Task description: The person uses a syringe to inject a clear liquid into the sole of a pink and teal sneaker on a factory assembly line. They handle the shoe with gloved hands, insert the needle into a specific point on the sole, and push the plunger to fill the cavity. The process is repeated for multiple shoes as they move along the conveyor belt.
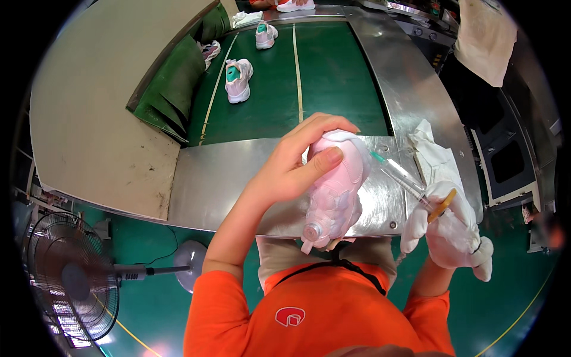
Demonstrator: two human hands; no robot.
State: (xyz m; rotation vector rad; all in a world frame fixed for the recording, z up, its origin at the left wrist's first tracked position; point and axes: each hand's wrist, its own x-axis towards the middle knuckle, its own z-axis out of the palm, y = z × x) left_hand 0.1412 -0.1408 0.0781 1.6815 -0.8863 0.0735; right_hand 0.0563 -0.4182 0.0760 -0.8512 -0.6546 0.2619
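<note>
My bare left hand (300,163) is closed around a pale pink sneaker (336,208), thumb over its side and fingers across its top end. The shoe is tilted above the metal ledge. In a white glove, my right hand (451,238) grips a clear syringe (404,178) with a green tip and an amber finger flange. That tip points at the shoe and lies close to its edge; whether they touch, I cannot tell. Behind the glove, a crumpled white cloth (437,156) rests on the metal edge.
Beyond the metal ledge (223,178) runs a green conveyor belt (333,77). It carries a near sneaker (239,89) and a farther one (266,38). Another shoe (209,52) sits by green flaps (169,89). A fan (74,279) stands left; a person's hands touch a white shoe (295,5) far off.
</note>
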